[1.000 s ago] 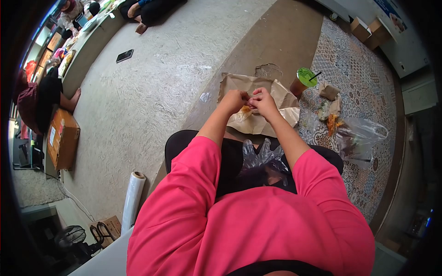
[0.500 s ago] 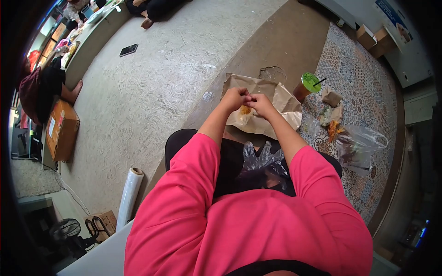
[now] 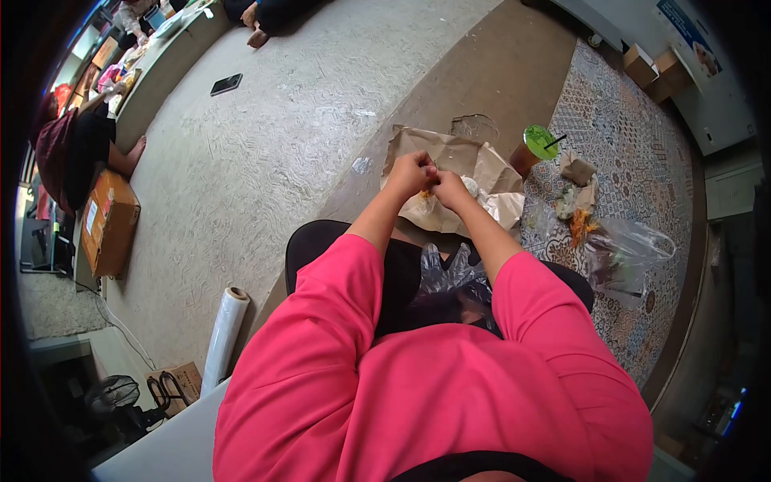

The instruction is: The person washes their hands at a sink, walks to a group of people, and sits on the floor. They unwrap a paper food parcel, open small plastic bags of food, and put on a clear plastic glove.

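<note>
Both hands meet over a spread sheet of brown wrapping paper (image 3: 490, 165) on the floor before my lap. My left hand (image 3: 411, 173) has its fingers bent inward and pressed together. My right hand (image 3: 451, 190) comes up against it, fingertips touching, also closed. Anything pinched between them is too small and hidden to name. Just under the hands lies some orange-yellow food (image 3: 426, 195), partly covered by them. A whitish bit (image 3: 471, 187) shows beside my right hand on the paper. Clear plastic gloves (image 3: 450, 273) rest across my lap.
To the right stand a green-topped drink cup (image 3: 540, 145) with a black straw, food scraps (image 3: 580, 226) and a clear plastic bag (image 3: 626, 253). A phone (image 3: 226, 84), a wrap roll (image 3: 226, 337) and a cardboard box (image 3: 111, 225) lie leftward. Other people sit at the upper left.
My right hand has shifted slightly toward the left and down, uncovering the whitish bit on the paper. The orange food is more covered now. Both hands stay together.
</note>
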Demonstrator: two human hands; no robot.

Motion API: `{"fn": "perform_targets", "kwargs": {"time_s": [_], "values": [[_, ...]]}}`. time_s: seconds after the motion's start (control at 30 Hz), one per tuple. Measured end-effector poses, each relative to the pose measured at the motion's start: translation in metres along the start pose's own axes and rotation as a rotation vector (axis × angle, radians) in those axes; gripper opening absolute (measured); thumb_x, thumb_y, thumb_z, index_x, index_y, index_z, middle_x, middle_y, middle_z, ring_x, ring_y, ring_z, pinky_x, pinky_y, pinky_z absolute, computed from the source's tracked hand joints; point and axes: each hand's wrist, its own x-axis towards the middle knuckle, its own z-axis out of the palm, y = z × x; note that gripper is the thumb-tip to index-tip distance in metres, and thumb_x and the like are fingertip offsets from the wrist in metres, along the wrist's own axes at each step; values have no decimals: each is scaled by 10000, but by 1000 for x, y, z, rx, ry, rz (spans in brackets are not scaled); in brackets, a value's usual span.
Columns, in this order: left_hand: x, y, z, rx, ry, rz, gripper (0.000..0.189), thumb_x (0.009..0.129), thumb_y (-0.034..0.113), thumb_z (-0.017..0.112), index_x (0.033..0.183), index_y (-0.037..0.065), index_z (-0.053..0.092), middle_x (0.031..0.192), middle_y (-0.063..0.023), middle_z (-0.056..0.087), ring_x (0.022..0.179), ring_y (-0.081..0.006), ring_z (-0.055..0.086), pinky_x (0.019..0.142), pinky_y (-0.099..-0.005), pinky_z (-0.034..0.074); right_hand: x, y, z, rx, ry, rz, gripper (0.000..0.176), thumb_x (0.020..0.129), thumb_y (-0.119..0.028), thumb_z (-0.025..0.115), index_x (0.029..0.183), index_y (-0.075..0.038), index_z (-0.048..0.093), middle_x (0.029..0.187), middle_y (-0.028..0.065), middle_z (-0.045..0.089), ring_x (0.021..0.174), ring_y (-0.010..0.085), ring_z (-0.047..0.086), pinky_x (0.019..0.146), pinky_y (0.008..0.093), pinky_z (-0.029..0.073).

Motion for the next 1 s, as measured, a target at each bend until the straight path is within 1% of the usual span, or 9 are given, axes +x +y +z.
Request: {"fn": "perform_targets", "kwargs": {"time_s": [0.07, 0.17, 0.27, 0.33, 0.47, 0.57, 0.83, 0.9, 1.0], "values": [[0, 0, -1, 42, 3, 19, 128, 685, 114, 593, 756, 10, 569, 668, -129, 579, 639, -205, 565, 591, -304, 433, 7, 10, 3, 33, -20, 7, 168, 671, -59, 524, 813, -1, 594, 747, 104, 607, 682, 163, 564, 643, 284, 431], [4, -7, -1, 153, 79, 241, 172, 670, 153, 612, 769, 17, 576, 726, -148, 569, 717, -236, 556, 635, -324, 423, 16, 20, 7, 252, -16, -25, 157, 672, -95, 522, 761, -9, 619, 694, 100, 611, 656, 174, 577, 608, 282, 435], [-3, -6, -3, 196, 189, 170, 194, 659, 170, 624, 780, 23, 587, 774, -147, 562, 768, -249, 544, 660, -324, 415, 14, 20, 4, 342, -24, 149, 151, 671, -78, 523, 745, 18, 614, 680, 82, 607, 637, 149, 562, 583, 267, 429], [-1, 0, -8, 263, -115, 54, 215, 646, 177, 635, 793, 24, 596, 728, -120, 585, 707, -224, 563, 641, -304, 426, 20, 24, 5, 345, -26, 124, 153, 666, -67, 514, 743, 21, 613, 675, 79, 605, 632, 144, 559, 576, 264, 427], [12, -10, -3, 40, -123, -32, 206, 661, 182, 621, 774, 11, 598, 662, -95, 598, 627, -196, 573, 611, -285, 432, 15, 18, 2, 259, 1, 74, 159, 669, -63, 514, 774, 14, 606, 678, 76, 594, 624, 144, 546, 582, 259, 416], [14, -18, 7, -86, -35, -43, 200, 676, 184, 599, 746, -3, 598, 600, -85, 594, 559, -174, 571, 586, -272, 433, 20, 29, 3, 138, 16, 49, 158, 684, -83, 552, 801, 14, 596, 688, 64, 587, 629, 131, 528, 592, 257, 408], [0, 5, 1, 46, 106, -22, 155, 696, 152, 580, 776, 21, 597, 752, -132, 589, 690, -187, 564, 630, -290, 432, 19, 35, 13, 59, -28, 53, 182, 709, -135, 587, 813, 14, 598, 711, 77, 599, 649, 128, 530, 631, 279, 410], [0, 4, 2, -1, 111, -20, 154, 693, 150, 582, 773, 19, 596, 735, -128, 586, 675, -187, 559, 627, -293, 432, 21, 36, 16, 67, -1, 93, 186, 669, -151, 585, 805, -30, 622, 747, 149, 602, 724, 221, 583, 666, 309, 425], [0, 5, 2, -48, 123, -1, 152, 690, 143, 585, 768, 13, 594, 709, -122, 580, 649, -186, 548, 619, -297, 431, 26, 41, 20, 97, 20, 36, 172, 673, -137, 581, 801, -30, 624, 758, 153, 601, 730, 217, 582, 671, 306, 426]]}}
